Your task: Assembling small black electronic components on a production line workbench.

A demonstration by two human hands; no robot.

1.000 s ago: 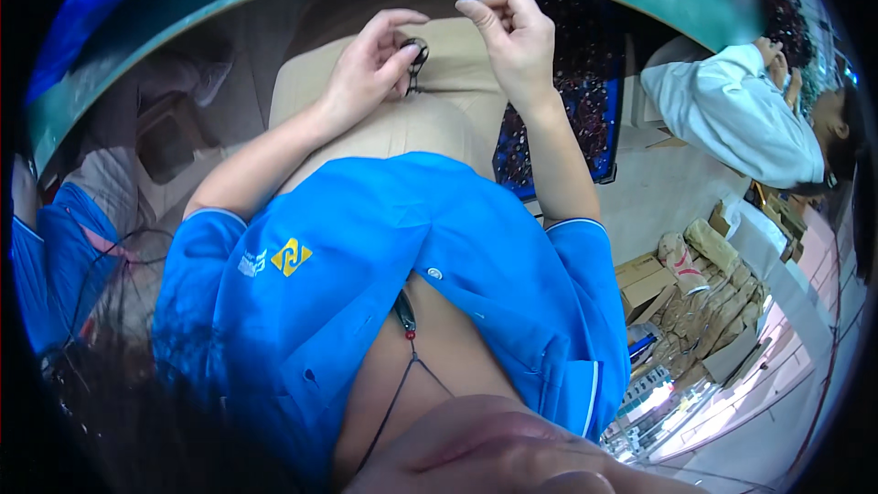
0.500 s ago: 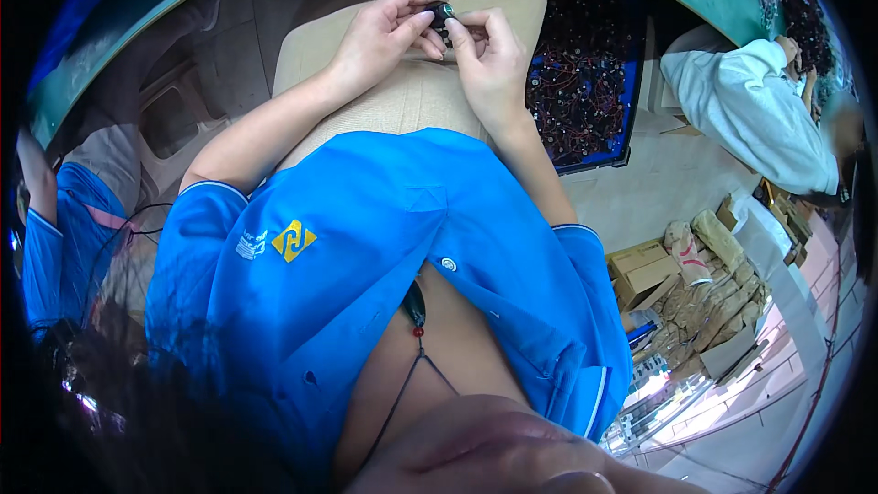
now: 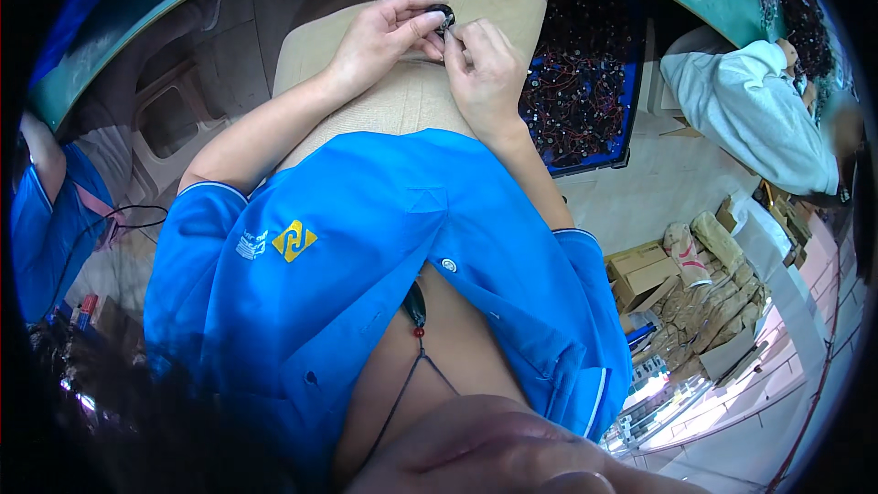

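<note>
Over my lap, my left hand point(image 3: 389, 37) pinches a small round black part point(image 3: 443, 14) between thumb and fingers. What kind of part it is I cannot make out. Close against its right side is my right hand point(image 3: 485, 64), its fingers curled in and pressed together at the lower edge of the part. Anything between those right fingertips is too small to name. Beneath both hands lies beige cloth point(image 3: 393, 110) over my thighs.
Right of my lap stands a blue crate point(image 3: 627, 133) full of small black parts with red wires. A green table edge point(image 3: 119, 41) curves across the top. People in blue point(image 3: 69, 229) and pale grey point(image 3: 745, 110) sit on either side. Cardboard boxes point(image 3: 645, 270) lie at right.
My right hand has turned and its fingers have curled in at the part. The black part has tilted in my left hand. The person at left has shifted.
</note>
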